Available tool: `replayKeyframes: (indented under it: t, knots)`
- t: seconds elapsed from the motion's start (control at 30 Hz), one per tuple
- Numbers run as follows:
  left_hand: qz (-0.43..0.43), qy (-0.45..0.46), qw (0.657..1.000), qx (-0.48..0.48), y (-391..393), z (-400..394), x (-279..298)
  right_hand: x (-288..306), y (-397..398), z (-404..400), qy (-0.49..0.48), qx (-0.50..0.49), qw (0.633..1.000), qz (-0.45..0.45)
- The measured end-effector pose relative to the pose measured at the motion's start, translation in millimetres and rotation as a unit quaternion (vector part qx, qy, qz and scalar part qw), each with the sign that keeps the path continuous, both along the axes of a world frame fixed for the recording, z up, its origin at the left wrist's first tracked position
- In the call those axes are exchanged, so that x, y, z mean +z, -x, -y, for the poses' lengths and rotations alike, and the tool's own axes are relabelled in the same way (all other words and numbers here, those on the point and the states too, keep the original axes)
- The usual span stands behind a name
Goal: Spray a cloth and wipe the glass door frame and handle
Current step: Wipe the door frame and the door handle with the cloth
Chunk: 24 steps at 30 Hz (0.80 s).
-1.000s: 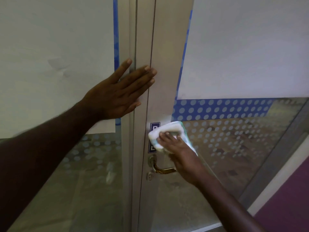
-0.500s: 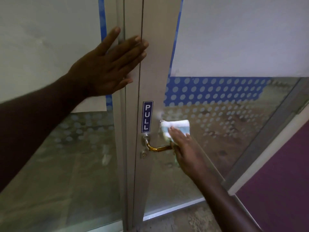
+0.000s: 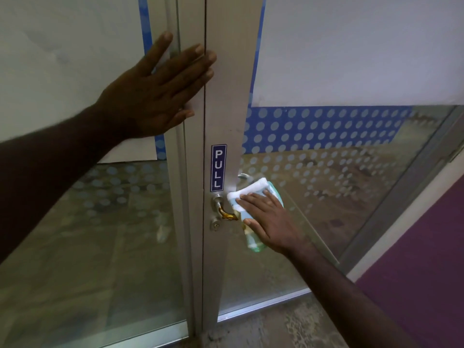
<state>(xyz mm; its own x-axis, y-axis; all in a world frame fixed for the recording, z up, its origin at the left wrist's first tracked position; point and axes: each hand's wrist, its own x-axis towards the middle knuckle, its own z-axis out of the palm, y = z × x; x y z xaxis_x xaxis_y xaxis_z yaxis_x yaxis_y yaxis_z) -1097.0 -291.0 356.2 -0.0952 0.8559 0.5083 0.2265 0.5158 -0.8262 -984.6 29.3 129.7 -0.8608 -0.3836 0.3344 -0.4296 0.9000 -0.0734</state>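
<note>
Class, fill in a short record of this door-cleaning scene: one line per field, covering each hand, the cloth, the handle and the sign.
left hand: flat, open, pressed on the door frame
right hand: presses cloth at the handle
cloth: white, folded, under the right fingers
handle: brass lever, far end covered by the cloth
sign: blue, reads PULL, above the handle

I see my right grip (image 3: 270,219) pressing the cloth (image 3: 251,190) onto the handle (image 3: 227,215); the sign (image 3: 218,167) sits above-left, the keyhole (image 3: 215,224) left.

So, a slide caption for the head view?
Right hand wipes brass lever handle with white cloth; left hand steadies frame.
</note>
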Motion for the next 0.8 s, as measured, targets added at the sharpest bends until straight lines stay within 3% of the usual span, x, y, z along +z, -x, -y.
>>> replayKeyframes:
  t: [0.13, 0.33, 0.57, 0.8]
  knots:
    - [0.017, -0.008, 1.0, 0.011, -1, -7, -5, -22, 3, 3, 0.041, -0.011, 0.999, -0.026]
    - [0.015, 0.14, 0.99, -0.01, -1, -34, -55, -57, 4, 51, 0.118, -0.15, 0.971, -0.141]
    - [-0.003, 0.129, 0.992, -0.003, 16, -32, -68, -69, 18, 111, 0.153, -0.221, 0.938, -0.22]
    - [0.003, 0.12, 0.993, 0.003, 14, -32, -66, -68, 23, 33, 0.001, -0.059, 0.96, -0.273]
